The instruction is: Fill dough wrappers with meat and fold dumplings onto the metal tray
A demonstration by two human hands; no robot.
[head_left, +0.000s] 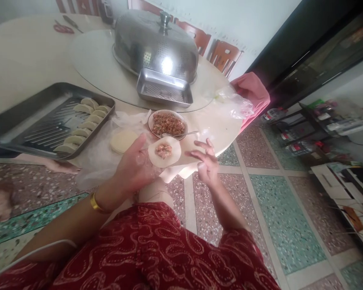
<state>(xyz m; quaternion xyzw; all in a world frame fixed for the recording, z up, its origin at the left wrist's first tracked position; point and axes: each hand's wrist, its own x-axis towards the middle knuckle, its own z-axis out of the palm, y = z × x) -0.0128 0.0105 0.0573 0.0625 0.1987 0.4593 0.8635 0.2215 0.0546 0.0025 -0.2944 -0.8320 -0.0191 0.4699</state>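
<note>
My left hand [134,165] holds a round dumpling wrapper [165,152] flat on its fingers, with a small lump of minced meat filling in the middle. My right hand [205,159] hovers just right of the wrapper, fingers spread and holding nothing. Just beyond them stands a bowl of minced filling [167,123] with a spoon [186,133] resting in it. A stack of round wrappers [123,140] lies on white plastic left of the bowl. A metal tray [24,121] at the left holds a row of several folded dumplings [83,123].
A perforated steel dome cover [155,44] and a small steel tray [164,88] sit on the glass turntable [93,60] of the round table. Red scissors [63,28] lie at the far left. A pink cloth [254,90] and clear plastic bag [232,102] hang at the table's right edge.
</note>
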